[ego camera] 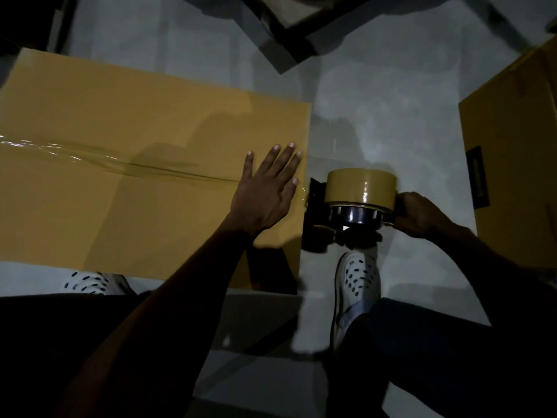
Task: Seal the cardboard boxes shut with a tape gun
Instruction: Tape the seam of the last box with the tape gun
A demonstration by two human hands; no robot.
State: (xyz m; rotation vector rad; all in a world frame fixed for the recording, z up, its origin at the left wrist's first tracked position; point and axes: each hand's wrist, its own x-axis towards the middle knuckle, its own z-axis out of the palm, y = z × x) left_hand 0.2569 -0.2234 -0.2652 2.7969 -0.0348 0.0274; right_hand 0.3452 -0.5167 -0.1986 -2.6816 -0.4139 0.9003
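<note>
A: Where does the cardboard box [135,164] sit?

B: On the grey floor [376,110], filling the left half of the view. Its top flaps are shut, and a strip of clear tape [90,159] runs along the centre seam from the left edge towards the right end.

A: And the person's left hand [268,191]?

B: It lies flat on the box top near the right edge, palm down, fingers spread, gripping nothing. It covers the seam just where the tape reaches that end.

A: The right hand [422,214]?

B: It is closed around the handle of the tape gun [346,212], which is just beyond the box's right edge. The brown tape roll [361,187] sits on the gun's dark hub, and the gun's dark front plate stands close against the box's side.

A: Anything else about?

B: A second cardboard box [518,164] stands well apart at the far right, with a dark label on its side. A white perforated shoe [355,291] shows below the tape gun, and another [90,282] peeks out under the box's near edge. The scene is dim, so finer detail is hard to tell.
</note>
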